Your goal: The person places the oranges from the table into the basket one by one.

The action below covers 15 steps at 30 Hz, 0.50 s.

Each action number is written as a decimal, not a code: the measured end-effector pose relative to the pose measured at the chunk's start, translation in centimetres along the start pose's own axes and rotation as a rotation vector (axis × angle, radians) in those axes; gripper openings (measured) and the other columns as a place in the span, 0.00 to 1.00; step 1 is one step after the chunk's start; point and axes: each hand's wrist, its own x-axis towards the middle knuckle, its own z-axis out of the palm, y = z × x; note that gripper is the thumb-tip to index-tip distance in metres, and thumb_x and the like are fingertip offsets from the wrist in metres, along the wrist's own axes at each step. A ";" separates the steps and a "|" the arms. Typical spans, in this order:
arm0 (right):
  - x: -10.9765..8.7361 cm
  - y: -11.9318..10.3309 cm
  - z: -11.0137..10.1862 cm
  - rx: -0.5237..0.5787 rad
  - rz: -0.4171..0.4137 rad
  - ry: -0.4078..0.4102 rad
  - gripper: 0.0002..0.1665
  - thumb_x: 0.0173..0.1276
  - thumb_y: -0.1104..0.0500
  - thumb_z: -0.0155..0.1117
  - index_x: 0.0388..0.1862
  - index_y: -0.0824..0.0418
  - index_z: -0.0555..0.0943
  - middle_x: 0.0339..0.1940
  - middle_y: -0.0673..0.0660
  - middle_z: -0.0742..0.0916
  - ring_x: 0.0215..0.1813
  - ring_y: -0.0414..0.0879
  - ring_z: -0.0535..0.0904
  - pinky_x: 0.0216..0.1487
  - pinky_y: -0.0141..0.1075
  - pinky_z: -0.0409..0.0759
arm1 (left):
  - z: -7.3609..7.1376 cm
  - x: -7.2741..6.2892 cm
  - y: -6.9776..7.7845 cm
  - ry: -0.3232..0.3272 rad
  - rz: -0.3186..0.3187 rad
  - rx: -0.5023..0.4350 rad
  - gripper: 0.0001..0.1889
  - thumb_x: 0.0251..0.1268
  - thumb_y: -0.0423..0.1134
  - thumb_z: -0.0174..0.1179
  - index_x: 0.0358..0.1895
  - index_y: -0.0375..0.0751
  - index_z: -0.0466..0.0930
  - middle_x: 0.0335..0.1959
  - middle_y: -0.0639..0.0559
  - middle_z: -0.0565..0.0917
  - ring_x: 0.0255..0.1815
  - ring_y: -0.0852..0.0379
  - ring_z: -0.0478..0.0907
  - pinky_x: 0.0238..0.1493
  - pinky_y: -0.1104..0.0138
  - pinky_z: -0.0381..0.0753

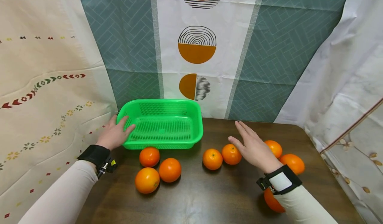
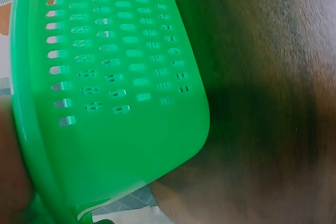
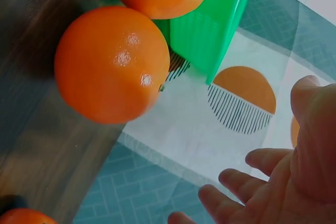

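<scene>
My left hand (image 1: 113, 133) is at the left end of a green plastic basket (image 1: 197, 131), its thumb and forefinger spread over the rim. In the left wrist view, the basket's perforated wall (image 2: 105, 145) fills the left side, with a blurred bit of skin behind the rim. My right hand (image 1: 255, 147) hovers over the table with extended fingers and holds nothing. Just left of it are two oranges (image 1: 231, 154), (image 1: 212, 159). The right wrist view shows its fingers apart from a large orange (image 3: 112, 64). The basket has nothing in it.
Three oranges (image 1: 170, 170) cluster in front of the basket. Several more (image 1: 292, 164) lie right of and beneath the right forearm, one partly hidden by the wrist strap (image 1: 281, 180). Patterned cloth (image 1: 197, 14) hangs behind and beside the brown wooden table (image 1: 203, 200).
</scene>
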 end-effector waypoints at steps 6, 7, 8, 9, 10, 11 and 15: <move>0.3 -0.7 0.2 0.005 0.001 -0.017 0.53 0.86 0.29 0.52 0.93 0.59 0.53 0.92 0.66 0.58 0.88 0.70 0.56 0.79 0.72 0.62 | 0.3 -0.1 0.8 0.003 -0.010 -0.001 0.42 0.90 0.63 0.45 0.87 0.31 0.54 0.84 0.13 0.42 0.79 0.09 0.48 0.73 0.20 0.57; 0.3 -0.8 0.3 0.006 -0.005 -0.015 0.53 0.86 0.30 0.53 0.93 0.59 0.53 0.91 0.66 0.58 0.88 0.70 0.56 0.79 0.72 0.62 | 0.4 -0.1 0.9 0.004 -0.012 -0.002 0.42 0.91 0.62 0.46 0.87 0.31 0.54 0.84 0.13 0.42 0.79 0.09 0.48 0.73 0.20 0.57; 0.4 -0.9 0.4 0.007 -0.011 -0.015 0.53 0.87 0.30 0.53 0.93 0.59 0.53 0.91 0.66 0.58 0.88 0.70 0.56 0.79 0.72 0.62 | 0.5 -0.1 1.1 0.005 -0.013 -0.005 0.42 0.91 0.62 0.46 0.87 0.31 0.55 0.84 0.13 0.42 0.79 0.09 0.49 0.73 0.20 0.58; 0.4 -1.0 0.4 0.009 -0.017 -0.014 0.52 0.87 0.30 0.53 0.93 0.60 0.53 0.91 0.67 0.59 0.88 0.70 0.56 0.79 0.72 0.62 | 0.5 -0.1 1.3 0.005 -0.014 -0.008 0.41 0.91 0.61 0.46 0.87 0.31 0.55 0.84 0.13 0.42 0.79 0.09 0.49 0.72 0.20 0.59; 0.4 -1.1 0.5 0.008 -0.021 -0.013 0.52 0.87 0.30 0.53 0.93 0.60 0.54 0.91 0.67 0.59 0.88 0.70 0.56 0.79 0.72 0.62 | 0.6 0.0 1.4 0.004 -0.014 -0.009 0.41 0.91 0.61 0.46 0.87 0.31 0.55 0.84 0.13 0.42 0.79 0.09 0.49 0.72 0.20 0.59; 0.4 -1.1 0.6 0.008 -0.027 -0.011 0.52 0.87 0.30 0.54 0.93 0.60 0.54 0.91 0.67 0.59 0.88 0.70 0.56 0.79 0.72 0.62 | 0.6 0.0 1.6 0.004 -0.015 -0.011 0.41 0.91 0.61 0.46 0.87 0.31 0.55 0.84 0.13 0.42 0.79 0.09 0.49 0.72 0.20 0.59; 0.5 -1.3 0.9 0.008 -0.041 -0.012 0.52 0.86 0.31 0.54 0.93 0.60 0.55 0.91 0.67 0.60 0.88 0.70 0.56 0.80 0.71 0.63 | 0.9 0.2 2.0 -0.008 -0.017 -0.011 0.41 0.91 0.63 0.45 0.88 0.33 0.54 0.84 0.14 0.41 0.79 0.10 0.50 0.72 0.20 0.60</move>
